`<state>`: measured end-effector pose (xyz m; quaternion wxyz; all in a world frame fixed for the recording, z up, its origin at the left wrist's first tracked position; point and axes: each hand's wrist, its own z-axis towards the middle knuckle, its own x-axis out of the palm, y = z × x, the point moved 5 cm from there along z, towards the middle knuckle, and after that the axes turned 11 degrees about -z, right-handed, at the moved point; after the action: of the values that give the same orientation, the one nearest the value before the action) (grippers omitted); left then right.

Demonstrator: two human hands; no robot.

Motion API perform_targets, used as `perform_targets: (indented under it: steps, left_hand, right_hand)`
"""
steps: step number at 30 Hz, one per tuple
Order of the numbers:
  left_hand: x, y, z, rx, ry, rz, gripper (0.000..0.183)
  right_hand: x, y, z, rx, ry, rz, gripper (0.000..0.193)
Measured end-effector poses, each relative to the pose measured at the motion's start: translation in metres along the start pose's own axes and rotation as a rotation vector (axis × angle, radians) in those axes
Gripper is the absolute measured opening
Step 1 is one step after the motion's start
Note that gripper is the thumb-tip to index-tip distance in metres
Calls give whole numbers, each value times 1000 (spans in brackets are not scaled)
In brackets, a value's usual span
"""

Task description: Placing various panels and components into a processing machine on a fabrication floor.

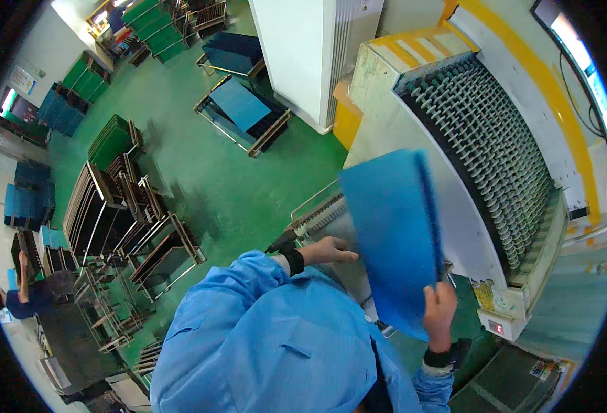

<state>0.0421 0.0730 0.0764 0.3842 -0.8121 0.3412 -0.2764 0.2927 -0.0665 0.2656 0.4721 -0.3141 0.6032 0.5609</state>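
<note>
A stack of thin blue panels (pixel 393 241), slightly smeared by motion, stands tilted in front of me beside the roller machine. My right hand (pixel 441 311) is closed on the lower right edge of the panels. At their left edge is my left hand (pixel 329 251), its fingers stretched toward the panels and the tips close to the edge; whether they touch cannot be made out. Black bands circle both wrists below blue sleeves. Partly behind the panels lies a metal rack (pixel 324 215) with a spring-like row along its top.
On the right is a machine with rows of rollers (pixel 485 151). A white cabinet (pixel 293 55) stands ahead. Low carts with blue panels (pixel 238 103) sit on the green floor (pixel 179 124). Racks (pixel 111 199) fill the left, where another person (pixel 25 296) works.
</note>
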Motion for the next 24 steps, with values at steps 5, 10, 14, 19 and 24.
perform_targets:
  steps: [5, 10, 14, 19, 24]
  left_hand:
    - [26, -24, 25, 100, 121, -47, 55]
    - [27, -58, 25, 96, 298, -277, 46]
    - [13, -90, 32, 169, 417, -691, 29]
    - [-8, -157, 37, 267, 266, -856, 22]
    - [-29, -182, 67, 332, 275, -999, 22]
  right_hand:
    - [-31, -59, 34, 331, -220, 214, 24]
    - [-14, -126, 68, 306, -475, 301, 55]
    - [2, -128, 128, 530, -460, 755, 52]
    - [-3, -133, 187, 540, -428, 1070, 29]
    - [-21, -142, 210, 626, -357, 985, 22]
